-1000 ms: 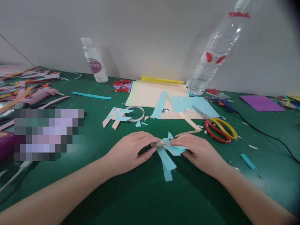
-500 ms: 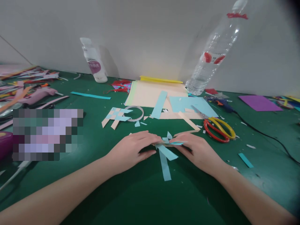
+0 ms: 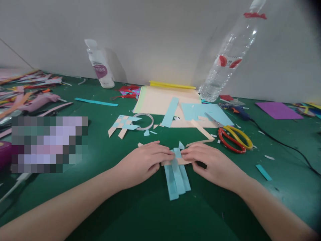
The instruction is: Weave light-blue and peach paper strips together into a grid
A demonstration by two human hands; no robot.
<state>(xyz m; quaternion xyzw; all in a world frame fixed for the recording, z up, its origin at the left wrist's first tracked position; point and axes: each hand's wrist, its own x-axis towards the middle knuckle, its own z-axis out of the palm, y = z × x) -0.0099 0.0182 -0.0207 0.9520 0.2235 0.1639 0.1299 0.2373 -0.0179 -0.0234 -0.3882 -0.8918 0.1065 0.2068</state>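
Observation:
Several light blue paper strips (image 3: 177, 177) hang toward me side by side, with a peach paper strip (image 3: 184, 161) running across them. My left hand (image 3: 141, 162) grips the left side of these strips, its fingertips lying over the upper edge. On the other side, my right hand (image 3: 213, 162) is closed at the right end of the peach strip and the blue strips' upper edge. The thumbs and the strip ends under the fingers are partly hidden. Just beyond my hands lie a small blue scrap (image 3: 181, 145) and a folded peach strip (image 3: 203, 130).
A woven paper piece (image 3: 122, 122) touches a roll of tape (image 3: 150, 125). Scissors (image 3: 232, 140) lie right of the blue sheet (image 3: 200, 110). A large clear bottle (image 3: 225, 63) and a small white bottle (image 3: 100, 68) stand by the wall. A black cable (image 3: 283, 142) runs right.
The blue strips, which were folded and crossing at angles, now lie flatter and side by side toward me. The peach strip shows across them. My hands stay in about the same place.

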